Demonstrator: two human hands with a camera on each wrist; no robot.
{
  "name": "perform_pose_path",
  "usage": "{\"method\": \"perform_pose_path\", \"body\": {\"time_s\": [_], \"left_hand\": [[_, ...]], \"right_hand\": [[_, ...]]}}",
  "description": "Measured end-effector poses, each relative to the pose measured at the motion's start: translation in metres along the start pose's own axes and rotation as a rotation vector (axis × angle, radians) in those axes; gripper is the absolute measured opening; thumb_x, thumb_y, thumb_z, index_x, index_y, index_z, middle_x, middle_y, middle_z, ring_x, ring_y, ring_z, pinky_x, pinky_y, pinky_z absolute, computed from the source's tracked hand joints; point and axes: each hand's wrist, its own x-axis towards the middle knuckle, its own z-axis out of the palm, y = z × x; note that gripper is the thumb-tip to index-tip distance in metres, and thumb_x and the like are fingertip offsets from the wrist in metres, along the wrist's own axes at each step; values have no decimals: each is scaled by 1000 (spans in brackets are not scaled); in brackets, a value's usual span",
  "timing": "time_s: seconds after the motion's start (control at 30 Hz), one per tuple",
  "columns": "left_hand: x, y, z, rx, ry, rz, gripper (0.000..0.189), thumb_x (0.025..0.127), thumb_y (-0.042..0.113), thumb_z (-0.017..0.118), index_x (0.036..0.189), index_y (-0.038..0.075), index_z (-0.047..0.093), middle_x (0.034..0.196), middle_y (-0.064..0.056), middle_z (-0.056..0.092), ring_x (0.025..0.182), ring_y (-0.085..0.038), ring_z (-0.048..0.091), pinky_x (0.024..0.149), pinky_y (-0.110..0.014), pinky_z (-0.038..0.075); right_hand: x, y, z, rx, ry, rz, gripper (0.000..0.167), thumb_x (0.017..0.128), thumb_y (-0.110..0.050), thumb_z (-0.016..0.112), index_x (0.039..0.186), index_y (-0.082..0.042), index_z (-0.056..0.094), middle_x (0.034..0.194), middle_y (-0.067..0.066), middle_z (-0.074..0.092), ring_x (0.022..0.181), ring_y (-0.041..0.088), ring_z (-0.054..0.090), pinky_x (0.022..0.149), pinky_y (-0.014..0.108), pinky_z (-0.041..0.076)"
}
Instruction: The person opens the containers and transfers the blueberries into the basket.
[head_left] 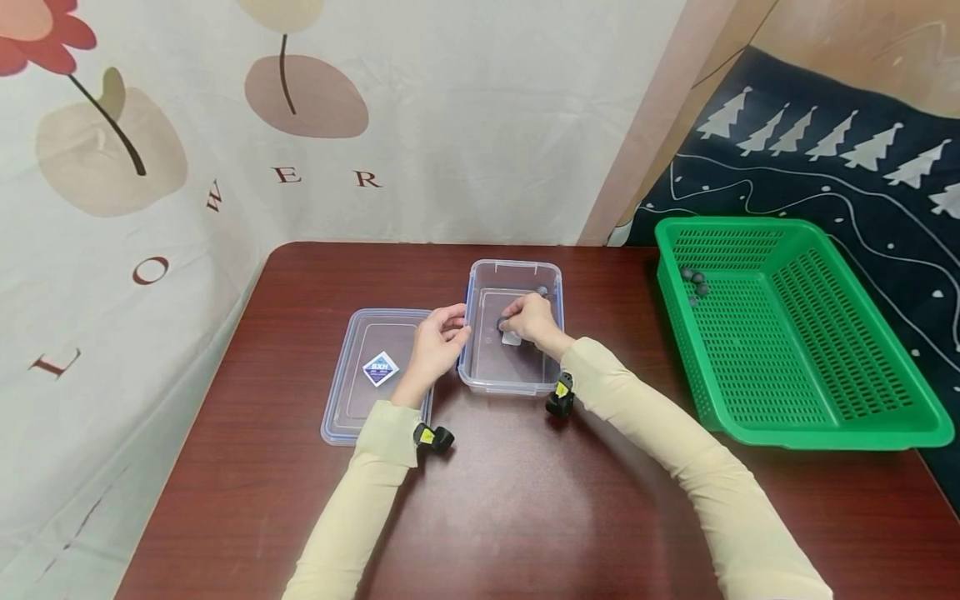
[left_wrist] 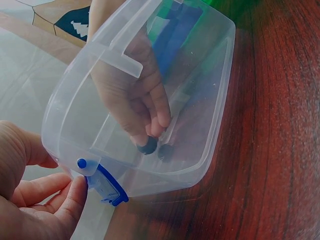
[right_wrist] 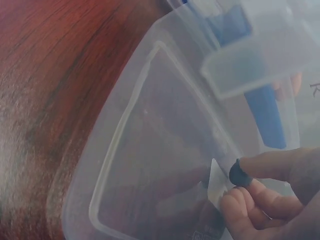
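My right hand (head_left: 531, 321) reaches inside a clear plastic box (head_left: 510, 387), pinching a small dark ball (right_wrist: 239, 173) between thumb and fingertips, low over the box floor. Close to these fingers is a small white rectangular piece (head_left: 512, 338). Another small dark ball (head_left: 542, 291) lies near the box's far right corner. At the box's left side, my left hand (head_left: 438, 342) rests its fingertips against the outer wall, beside a blue latch (left_wrist: 112, 185). That hand's fingers are relaxed and slightly bent.
Left of the box, partly under my left hand, lies a clear lid (head_left: 345, 392) with a blue-and-white diamond sticker (head_left: 380, 368). A green perforated basket (head_left: 750, 437) stands on the right, with several dark balls (head_left: 697, 278) in its far left corner. A printed cloth hangs behind the table.
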Motion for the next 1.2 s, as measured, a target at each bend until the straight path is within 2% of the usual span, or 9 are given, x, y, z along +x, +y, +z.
{"method": "perform_pose_path", "body": {"time_s": [0.23, 0.4, 0.5, 0.57, 0.7, 0.87, 1.03, 1.2], "left_hand": [[0, 0, 0, 3, -3, -6, 33, 82, -15, 55, 114, -23, 52, 108, -37, 54, 99, -45, 56, 90, -48, 51], [0, -1, -1, 10, -3, -6, 33, 82, -15, 55, 114, -23, 52, 107, -36, 55, 99, -45, 57, 90, -47, 51], [0, 0, -1, 17, -3, -7, 33, 82, -15, 55, 114, -23, 52, 107, -36, 55, 100, -45, 57, 91, -47, 51], [0, 0, -1, 19, -5, -10, 33, 82, -15, 55, 114, -23, 52, 107, -36, 55, 100, -45, 56, 91, -47, 51], [0, 1, -1, 21, -8, -12, 33, 82, -14, 55, 114, -23, 52, 107, -36, 55, 100, -45, 56, 91, -48, 51], [0, 1, -2, 25, -12, -11, 33, 82, -14, 55, 114, -22, 52, 107, -36, 55, 100, -46, 56, 91, -48, 51], [0, 3, -2, 31, -14, -9, 33, 82, -14, 56, 114, -22, 52, 107, -36, 55, 100, -46, 56, 91, -47, 51], [0, 2, -2, 35, -9, -4, 33, 82, -14, 56, 114, -22, 52, 107, -36, 55, 100, -45, 57, 91, -47, 51]], "right_hand": [[0, -3, -6, 113, -48, 16, 17, 76, -7, 72, 91, 0, 72, 83, 11, 70, 67, 11, 59, 59, 19, 51], [-2, -10, -21, 204, -57, -13, 19, 77, -6, 71, 95, 2, 71, 85, 12, 70, 66, 9, 59, 59, 16, 51], [-4, -14, -32, 247, -53, -23, 21, 79, -4, 70, 98, 4, 70, 86, 15, 70, 71, 16, 65, 63, 20, 54], [-4, -15, -39, 275, -51, -25, 22, 79, -3, 70, 100, 5, 69, 86, 15, 70, 76, 22, 67, 70, 28, 58], [-4, -16, -53, 317, -43, -22, 23, 80, -3, 69, 102, 6, 68, 88, 15, 69, 77, 21, 66, 82, 42, 56], [-7, -16, -72, 298, -31, -14, 25, 83, -8, 69, 106, 2, 68, 97, 16, 67, 73, 15, 62, 81, 38, 56], [-10, -15, -91, 312, -21, -1, 28, 84, -12, 69, 109, 1, 66, 102, 16, 66, 81, 21, 64, 84, 34, 55], [-11, -12, -110, 339, 15, 1, 29, 86, -12, 68, 110, 3, 65, 103, 17, 64, 94, 33, 60, 88, 33, 54]]}}
